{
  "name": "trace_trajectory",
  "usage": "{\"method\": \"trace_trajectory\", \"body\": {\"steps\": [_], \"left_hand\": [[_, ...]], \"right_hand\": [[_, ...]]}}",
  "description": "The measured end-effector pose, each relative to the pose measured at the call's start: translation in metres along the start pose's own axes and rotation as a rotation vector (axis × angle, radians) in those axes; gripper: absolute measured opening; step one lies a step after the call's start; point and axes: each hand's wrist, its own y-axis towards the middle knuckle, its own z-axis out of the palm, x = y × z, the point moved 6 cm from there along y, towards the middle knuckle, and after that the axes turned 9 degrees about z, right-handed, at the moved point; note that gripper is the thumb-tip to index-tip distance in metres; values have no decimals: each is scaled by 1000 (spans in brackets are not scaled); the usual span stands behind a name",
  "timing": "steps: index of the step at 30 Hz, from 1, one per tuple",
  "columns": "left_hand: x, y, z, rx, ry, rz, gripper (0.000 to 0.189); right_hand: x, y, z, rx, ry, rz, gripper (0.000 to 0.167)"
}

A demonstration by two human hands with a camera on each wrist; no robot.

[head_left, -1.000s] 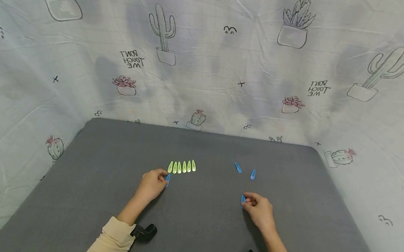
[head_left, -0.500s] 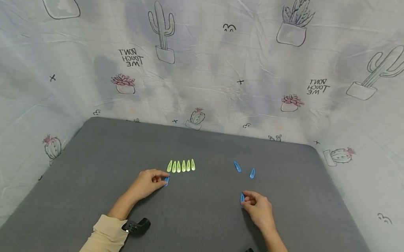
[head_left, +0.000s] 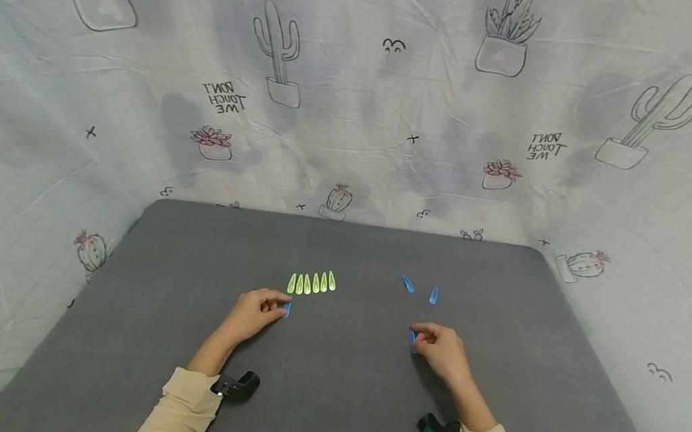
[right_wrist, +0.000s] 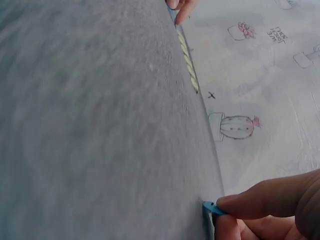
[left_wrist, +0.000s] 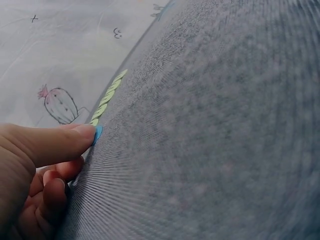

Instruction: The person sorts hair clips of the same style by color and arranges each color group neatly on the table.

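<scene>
Several light green snap hair clips point(head_left: 307, 284) lie side by side in a row on the grey table. Just below the row's left end, my left hand point(head_left: 251, 316) pinches a blue snap hair clip point(head_left: 287, 310) between thumb and fingers; in the left wrist view the thumb covers much of that clip point(left_wrist: 98, 135). Farther right, my right hand point(head_left: 444, 352) pinches another blue hair clip point(head_left: 412, 341), partly hidden by its fingers. The right wrist view shows this clip's tip point(right_wrist: 211, 206) sticking out past the thumb, close to the table surface.
Two more blue hair clips lie apart beyond my right hand, one tilted point(head_left: 408, 284) and one nearly upright point(head_left: 434, 295). The grey table point(head_left: 332, 391) ends at a white cloth backdrop point(head_left: 355, 95) printed with cacti. A black band point(head_left: 236, 387) is on the left wrist.
My left wrist and forearm have swung slightly left while the fingers stay at the blue clip below the row. My right hand has shifted a little left with its blue clip.
</scene>
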Motion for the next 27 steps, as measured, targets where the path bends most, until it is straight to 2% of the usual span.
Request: {"method": "trace_trajectory", "body": {"steps": [4,12,16,22,27], "left_hand": [[-1,-1,-2,-8,7,0,24],[-4,1,-3,-23,7,30,23],[-4,1,-2,-23,-5,21,23],[-2,0,-3,-33,-1,22,22],[-2,0,-4,-38,7,17,21]], "right_hand": [[12,1,11,60,74,-18,28],[48,8,55,333,428,-102,37],[66,12,79,422,548,-129,40],[91,17,116,439,642,-96,40],[118,9,133,400,605,-116,36]]}}
